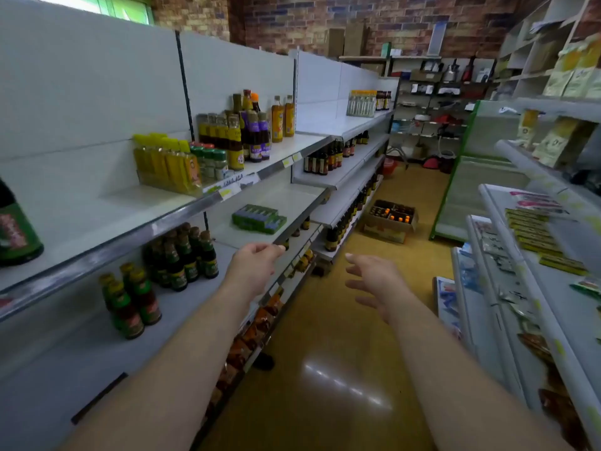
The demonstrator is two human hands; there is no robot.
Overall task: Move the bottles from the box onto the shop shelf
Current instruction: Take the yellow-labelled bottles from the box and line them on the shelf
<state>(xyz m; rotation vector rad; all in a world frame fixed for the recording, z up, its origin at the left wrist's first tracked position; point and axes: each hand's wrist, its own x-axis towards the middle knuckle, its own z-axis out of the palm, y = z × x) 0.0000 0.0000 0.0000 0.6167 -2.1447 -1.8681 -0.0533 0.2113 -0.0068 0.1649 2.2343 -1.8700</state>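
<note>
Floor (325,327): aisle between left shelves (97,222) and right shelves (507,252), with racks (432,105) across the far end. Left shelves, top level: jars and tall bottles (250,131) grouped mid-run against the back panel. Level below: flat packs (260,218) farther along and bottle clusters (182,255) nearer. Box (387,231): on the floor far down the aisle, just beside the foot of the left shelves, with bottles (395,216) standing upright in it.

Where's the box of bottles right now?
Head view: the box sits on the floor down the aisle, right of centre, beside the left shelving.
</note>
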